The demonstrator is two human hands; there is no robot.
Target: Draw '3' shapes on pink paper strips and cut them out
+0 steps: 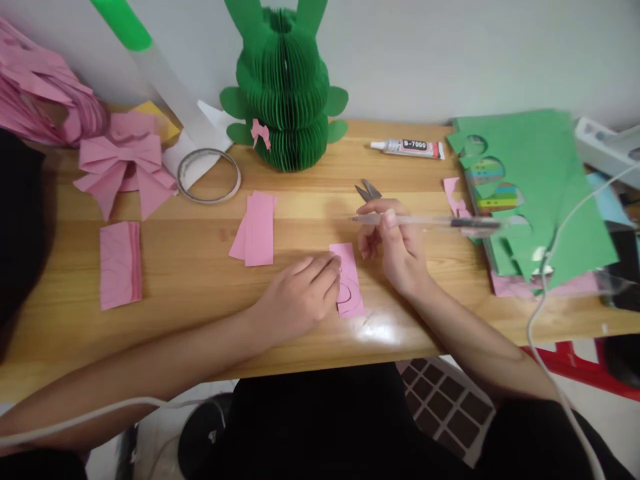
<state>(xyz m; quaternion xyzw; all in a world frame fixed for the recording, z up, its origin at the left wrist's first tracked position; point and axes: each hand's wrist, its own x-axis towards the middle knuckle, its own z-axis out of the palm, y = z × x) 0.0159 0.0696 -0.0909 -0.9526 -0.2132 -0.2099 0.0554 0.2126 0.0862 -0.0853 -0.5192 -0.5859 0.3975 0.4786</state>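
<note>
Around a clear-barrelled pen (440,221) the fingers of my right hand (397,250) are closed, the pen lying almost level above the table with its tip to the left. My left hand (303,290) rests on the table, fingers bent together and pressing the left edge of a pink paper strip (351,293). Dark curved lines are drawn on that strip; its upper left part is under my fingertips. Dark scissor blades (369,191) show just beyond my right hand, their handles hidden. Left of my left hand lie overlapping pink paper strips (260,230).
A green honeycomb paper figure (285,87) stands at the back beside a glue tube (413,148). Green sheets (545,187) are stacked at right, crossed by a white cable (565,223). At left are a tape roll (209,175), pink bow (125,160) and marked pink stack (120,265).
</note>
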